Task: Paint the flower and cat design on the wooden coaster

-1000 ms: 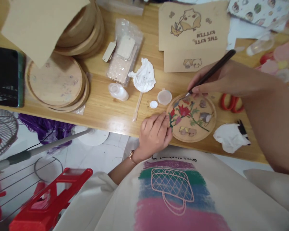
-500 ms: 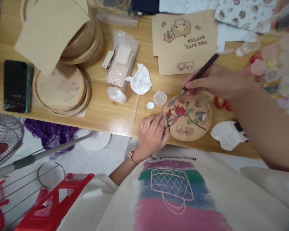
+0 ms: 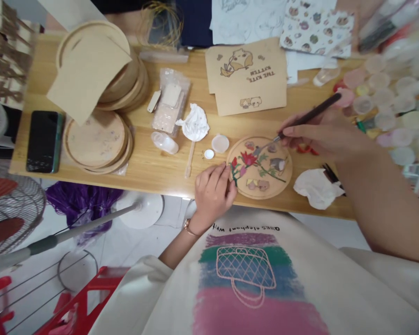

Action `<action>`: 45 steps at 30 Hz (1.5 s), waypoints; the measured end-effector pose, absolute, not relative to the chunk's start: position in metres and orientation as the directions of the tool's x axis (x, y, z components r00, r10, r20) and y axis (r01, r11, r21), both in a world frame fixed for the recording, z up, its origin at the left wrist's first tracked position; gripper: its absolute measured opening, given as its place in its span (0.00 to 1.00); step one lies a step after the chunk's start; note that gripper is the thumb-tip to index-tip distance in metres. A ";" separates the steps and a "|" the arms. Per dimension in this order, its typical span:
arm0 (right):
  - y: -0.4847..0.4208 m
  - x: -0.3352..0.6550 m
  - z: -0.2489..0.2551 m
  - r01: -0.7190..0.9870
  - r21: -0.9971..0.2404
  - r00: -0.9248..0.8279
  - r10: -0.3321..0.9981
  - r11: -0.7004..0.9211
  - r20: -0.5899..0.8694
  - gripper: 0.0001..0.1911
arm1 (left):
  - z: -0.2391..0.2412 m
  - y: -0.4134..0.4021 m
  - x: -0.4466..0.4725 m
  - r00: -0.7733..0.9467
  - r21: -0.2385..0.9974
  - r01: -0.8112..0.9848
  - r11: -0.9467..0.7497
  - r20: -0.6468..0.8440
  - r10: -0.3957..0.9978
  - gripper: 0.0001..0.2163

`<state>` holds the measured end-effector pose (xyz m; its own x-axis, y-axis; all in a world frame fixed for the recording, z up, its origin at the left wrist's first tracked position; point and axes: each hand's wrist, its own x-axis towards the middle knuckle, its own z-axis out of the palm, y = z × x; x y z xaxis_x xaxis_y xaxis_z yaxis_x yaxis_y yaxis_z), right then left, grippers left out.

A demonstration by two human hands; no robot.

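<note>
A round wooden disc (image 3: 281, 182) lies near the table's front edge, decorated with red flowers, green stems and small pressed pieces. My left hand (image 3: 212, 193) rests on the disc's left rim, fingers curled against it. My right hand (image 3: 321, 135) pinches a dark-handled tool (image 3: 309, 115). The tool's metal tip touches the top of the disc. A small translucent lid (image 3: 220, 144) and a tiny white cap (image 3: 208, 154) sit just left of the disc.
Stacks of wooden discs (image 3: 97, 139) and a black phone (image 3: 43, 141) lie at the left. Crumpled tissues (image 3: 193, 123), a small bottle (image 3: 164, 142) and kraft envelopes (image 3: 249, 74) occupy the middle. Round pastel lids (image 3: 387, 100) crowd the right. A fan (image 3: 10, 209) stands below the table.
The camera has tilted so the whole table appears lower and further left. My right hand's tool tip has shifted from the disc's upper-left rim onto its upper middle. My left hand stays at the rim.
</note>
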<state>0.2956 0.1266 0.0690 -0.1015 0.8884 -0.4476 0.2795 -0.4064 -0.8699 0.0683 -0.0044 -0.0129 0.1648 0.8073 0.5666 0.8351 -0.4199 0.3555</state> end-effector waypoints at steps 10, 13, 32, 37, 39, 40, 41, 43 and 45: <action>-0.017 0.374 0.062 0.282 -0.937 0.498 0.866 -0.207 -0.042 0.07 | -0.009 -0.005 0.065 0.203 0.356 0.772 -0.526 0.646 0.736 0.15; -0.054 0.377 0.044 0.484 -0.871 0.417 0.898 -0.088 0.141 0.09 | 0.005 -0.012 0.085 0.336 0.298 0.687 -0.663 0.679 0.653 0.13; -0.109 0.369 0.012 0.851 -0.448 0.038 0.818 0.275 0.574 0.18 | 0.009 -0.024 0.194 0.759 -0.024 0.580 -0.815 0.379 0.529 0.14; -0.117 0.368 0.028 0.794 -0.561 0.030 0.907 0.233 0.419 0.16 | 0.006 -0.022 0.201 0.744 -0.023 0.605 -0.796 0.373 0.554 0.13; -0.117 0.370 0.029 0.804 -0.540 0.006 0.905 0.248 0.425 0.15 | 0.005 -0.022 0.203 0.753 -0.039 0.606 -0.795 0.351 0.556 0.13; -0.115 0.372 0.029 0.820 -0.507 -0.004 0.890 0.264 0.457 0.14 | 0.005 -0.022 0.204 0.757 -0.043 0.604 -0.796 0.344 0.556 0.13; -0.113 0.373 0.028 0.841 -0.467 -0.009 0.871 0.273 0.492 0.13 | 0.005 -0.021 0.205 0.758 -0.042 0.603 -0.797 0.341 0.556 0.13; -0.106 0.375 0.027 0.881 -0.400 0.008 0.837 0.253 0.547 0.10 | 0.005 -0.021 0.205 0.751 -0.032 0.608 -0.794 0.346 0.562 0.13; -0.100 0.375 0.028 0.901 -0.381 0.052 0.818 0.209 0.573 0.08 | 0.005 -0.021 0.205 0.737 -0.016 0.620 -0.784 0.353 0.576 0.13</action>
<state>0.3752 -0.0997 0.0281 0.0524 0.8177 0.5733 0.9006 0.2095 -0.3809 0.2050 -0.0209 0.0053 0.7374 0.5761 0.3527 0.6202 -0.7843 -0.0156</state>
